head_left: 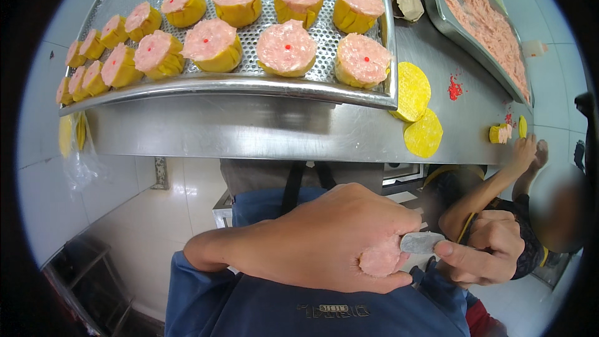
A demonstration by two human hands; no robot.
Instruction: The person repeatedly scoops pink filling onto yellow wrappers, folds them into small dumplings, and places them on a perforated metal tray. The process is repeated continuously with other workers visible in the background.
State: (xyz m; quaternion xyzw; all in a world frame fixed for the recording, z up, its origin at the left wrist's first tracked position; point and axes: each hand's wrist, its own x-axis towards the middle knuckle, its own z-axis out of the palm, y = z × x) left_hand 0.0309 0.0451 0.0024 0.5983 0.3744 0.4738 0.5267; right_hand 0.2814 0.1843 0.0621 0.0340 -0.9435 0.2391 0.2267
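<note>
Left hand cups coarse pink paste (roundish).

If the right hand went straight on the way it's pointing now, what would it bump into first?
The right hand's flat metal spatula would probably meet the pink filling in the left hand first. Its tip looks right beside the filling, though depth is hard to judge here.

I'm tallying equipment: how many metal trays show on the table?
2: the perforated tray, upper left, bearing yellow dumplings, and the other tray, upper right, holding pink paste. Any stacked underneath would be hidden.
</note>
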